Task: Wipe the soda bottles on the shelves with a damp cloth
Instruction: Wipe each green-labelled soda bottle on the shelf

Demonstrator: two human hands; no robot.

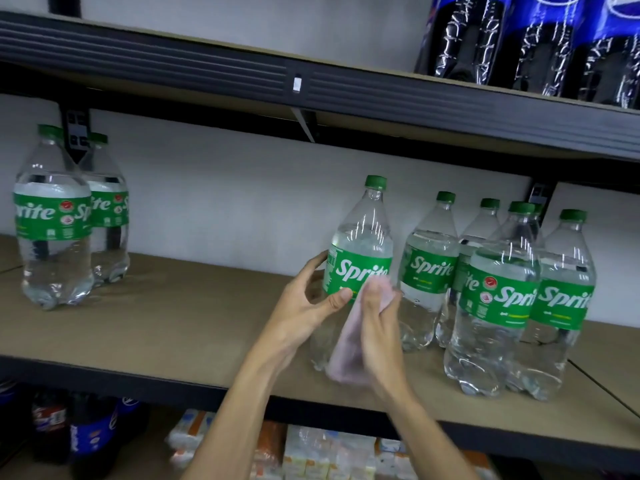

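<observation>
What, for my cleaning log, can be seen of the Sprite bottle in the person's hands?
The Sprite bottle is clear plastic with a green cap, green label and clear liquid. It leans, cap rightward, over the brown shelf. The left hand grips its label; the right hand holds a pale pink cloth against its lower front. Whether its base touches the shelf is unclear.

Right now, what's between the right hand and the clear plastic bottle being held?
A pale pink cloth, held by the right hand against that bottle, in head view.
</observation>
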